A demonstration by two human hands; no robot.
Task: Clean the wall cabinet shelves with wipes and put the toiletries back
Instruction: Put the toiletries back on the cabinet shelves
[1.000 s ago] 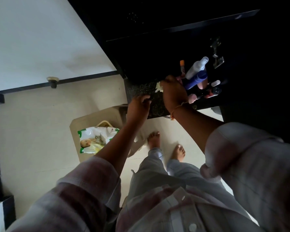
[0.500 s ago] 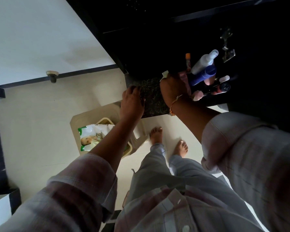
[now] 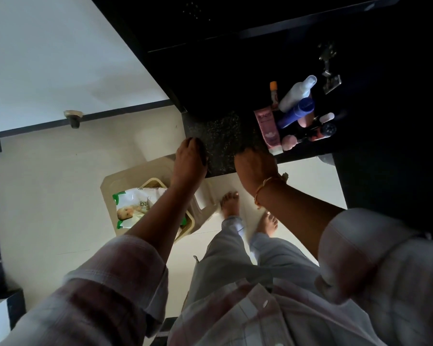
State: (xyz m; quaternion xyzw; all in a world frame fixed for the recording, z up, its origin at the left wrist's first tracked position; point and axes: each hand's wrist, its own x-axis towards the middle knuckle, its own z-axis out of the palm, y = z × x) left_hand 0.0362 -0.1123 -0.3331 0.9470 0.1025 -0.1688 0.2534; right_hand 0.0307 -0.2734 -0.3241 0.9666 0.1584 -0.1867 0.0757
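A person stood barefoot at the dark wall cabinet, both hands at the front edge of its speckled shelf. The left hand was curled over the shelf's front left corner, gripping it. The right hand lay at the middle of the front edge with its back to the camera. Its fingers were hidden, so whether it held a wipe could not be told, though a pale scrap showed beside the wrist.

The toiletries were bunched toward the shelf's right end: a pink tube, a white bottle, a blue bottle, an orange-capped stick and several smaller items. The left stretch of the shelf lay bare.

The pack of wipes sat in a basket on a stool on the floor, below the left arm.

The job looked partway done, with the wiping apparently underway on the bare stretch. The area under the toiletries probably remained to be cleaned, and the items then spread back out. Other shelves were too dark to judge.
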